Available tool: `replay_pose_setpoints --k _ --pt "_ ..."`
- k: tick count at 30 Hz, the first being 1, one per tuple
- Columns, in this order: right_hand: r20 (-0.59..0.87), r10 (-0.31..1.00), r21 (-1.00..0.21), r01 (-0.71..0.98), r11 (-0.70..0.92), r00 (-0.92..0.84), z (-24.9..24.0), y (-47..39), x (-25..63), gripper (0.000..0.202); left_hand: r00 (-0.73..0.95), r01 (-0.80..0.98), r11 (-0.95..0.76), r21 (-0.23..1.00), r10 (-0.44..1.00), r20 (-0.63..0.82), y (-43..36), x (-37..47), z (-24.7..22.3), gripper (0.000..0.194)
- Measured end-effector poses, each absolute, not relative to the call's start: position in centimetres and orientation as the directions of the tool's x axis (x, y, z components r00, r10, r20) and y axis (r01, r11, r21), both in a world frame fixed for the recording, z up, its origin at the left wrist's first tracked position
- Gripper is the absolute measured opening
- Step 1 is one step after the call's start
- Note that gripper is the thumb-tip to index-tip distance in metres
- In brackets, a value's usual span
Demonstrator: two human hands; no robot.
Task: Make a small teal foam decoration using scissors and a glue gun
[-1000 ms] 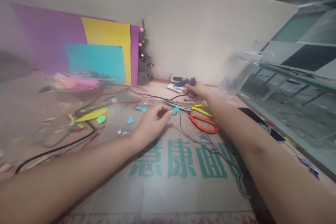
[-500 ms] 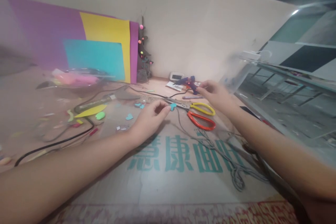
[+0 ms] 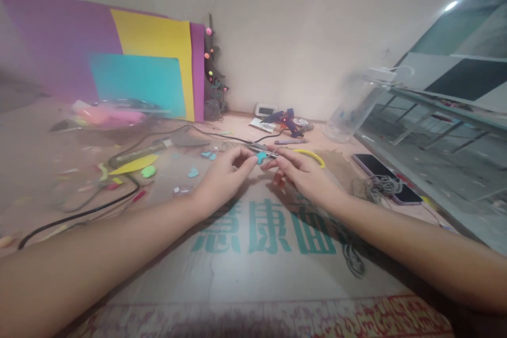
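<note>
My left hand pinches a small teal cut-out piece between thumb and fingertips above the middle of the table. Close on its right is my right hand, thumb and fingers drawn together by the piece; whether a thin thing sits between them I cannot make out. Beneath and behind the right hand lie scissors, their yellow handle showing and the orange one mostly covered. A teal heart and smaller teal scraps rest left of my left hand. The dark blue glue gun lies farther back.
Coloured sheets lean on the wall at the left. A black cable crosses the left side. A phone with coiled grey cord lies right, near the table edge. A clear plastic container stands behind it, and a pen lies near the glue gun.
My right hand has left the glue gun and come down and left to the teal piece, covering the orange scissor handle. My left hand keeps its pinch. The view has shifted slightly.
</note>
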State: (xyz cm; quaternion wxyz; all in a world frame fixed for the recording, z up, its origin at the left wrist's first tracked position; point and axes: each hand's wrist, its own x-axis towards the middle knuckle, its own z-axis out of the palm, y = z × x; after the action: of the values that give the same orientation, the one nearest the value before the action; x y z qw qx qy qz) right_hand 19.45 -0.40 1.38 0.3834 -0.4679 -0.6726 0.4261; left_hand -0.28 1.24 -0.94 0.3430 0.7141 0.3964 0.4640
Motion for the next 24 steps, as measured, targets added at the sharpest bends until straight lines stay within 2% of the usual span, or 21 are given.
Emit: replay_pose_setpoints --k 3,9,16,24 --pt "0.249 0.952 -0.893 0.338 0.296 -0.176 1.8 -0.1 18.8 0.024 0.289 0.235 -0.439 0.867 0.883 0.369 1.2 -0.3 -1.0 0.019" --pt "0.243 0.964 -0.937 0.232 0.262 -0.108 1.2 -0.4 18.3 0.019 0.337 0.234 -0.456 0.858 0.866 0.368 1.1 -0.1 -0.8 0.018" --pt "0.247 0.966 -0.939 0.227 0.259 -0.083 0.5 -0.3 18.6 0.016 0.356 0.272 -0.455 0.848 0.866 0.350 1.0 -0.1 -0.8 0.018" --pt "0.353 0.930 -0.862 0.349 0.367 -0.105 0.3 -0.2 18.8 0.011 0.388 0.297 -0.463 0.835 0.857 0.338 0.9 -0.1 -0.8 0.019"
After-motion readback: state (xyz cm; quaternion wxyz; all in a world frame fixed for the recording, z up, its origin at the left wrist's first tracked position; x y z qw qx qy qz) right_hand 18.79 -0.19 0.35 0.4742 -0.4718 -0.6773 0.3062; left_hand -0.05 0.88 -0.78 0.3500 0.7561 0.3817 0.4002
